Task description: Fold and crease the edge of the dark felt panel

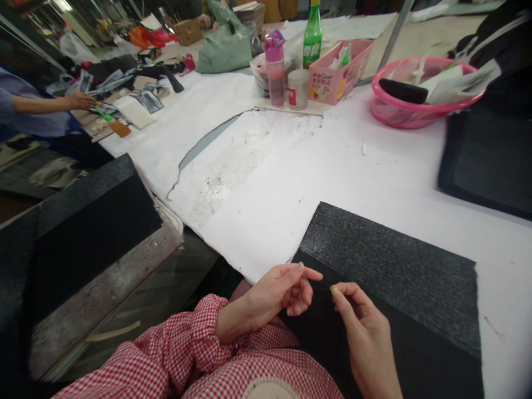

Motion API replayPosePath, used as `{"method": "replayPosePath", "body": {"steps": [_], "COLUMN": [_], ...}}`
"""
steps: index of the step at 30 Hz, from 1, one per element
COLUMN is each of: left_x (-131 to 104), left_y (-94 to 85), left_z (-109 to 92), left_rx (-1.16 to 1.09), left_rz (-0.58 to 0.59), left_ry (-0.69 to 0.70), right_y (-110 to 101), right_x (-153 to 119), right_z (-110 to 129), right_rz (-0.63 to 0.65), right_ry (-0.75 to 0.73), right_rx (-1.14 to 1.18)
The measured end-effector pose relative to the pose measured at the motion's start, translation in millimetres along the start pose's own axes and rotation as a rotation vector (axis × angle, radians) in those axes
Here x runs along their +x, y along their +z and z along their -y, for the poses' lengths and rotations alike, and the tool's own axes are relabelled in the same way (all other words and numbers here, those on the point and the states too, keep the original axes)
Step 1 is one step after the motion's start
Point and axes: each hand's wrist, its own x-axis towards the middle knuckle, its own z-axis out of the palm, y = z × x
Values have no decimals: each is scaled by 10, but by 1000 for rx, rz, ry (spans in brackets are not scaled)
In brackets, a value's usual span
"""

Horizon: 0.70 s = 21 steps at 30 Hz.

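Note:
My left hand (286, 288) hovers over the near left edge of a black sheet of material (390, 277), its far band textured and shiny, its near part matte. The thumb presses on the side of the pointing forefinger; the other fingers are curled. Just right of it, my right hand (363, 327) pinches thumb and forefinger together over the matte part. A faint thin line, possibly a thread, shows between the two hands; what either one holds is too small to make out.
A similar black piece lies on a worn board (108, 277) at left. Behind on the white-covered table (266, 194) stand a pink bottle (275, 69), a green bottle (312, 36), a pink box (338, 72) and a pink basin (415, 113). Another person's hand (81, 101) holds a brush (118, 127).

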Motion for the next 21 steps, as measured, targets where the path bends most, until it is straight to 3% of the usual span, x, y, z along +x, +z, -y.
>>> {"method": "replayPosePath", "body": {"steps": [7, 12, 21], "left_x": [-15, -18, -14], "left_y": [-46, -1, 61], "left_z": [-40, -40, 11], "left_rx": [21, 239, 283], "left_rz": [-76, -130, -123], "left_ry": [63, 88, 66], "right_y": [53, 107, 229], "right_x": [-27, -35, -51], "right_z": [4, 49, 97], "right_rz": [-43, -30, -11], "right_ry": [174, 250, 147], "right_rx": [167, 330, 288]}}
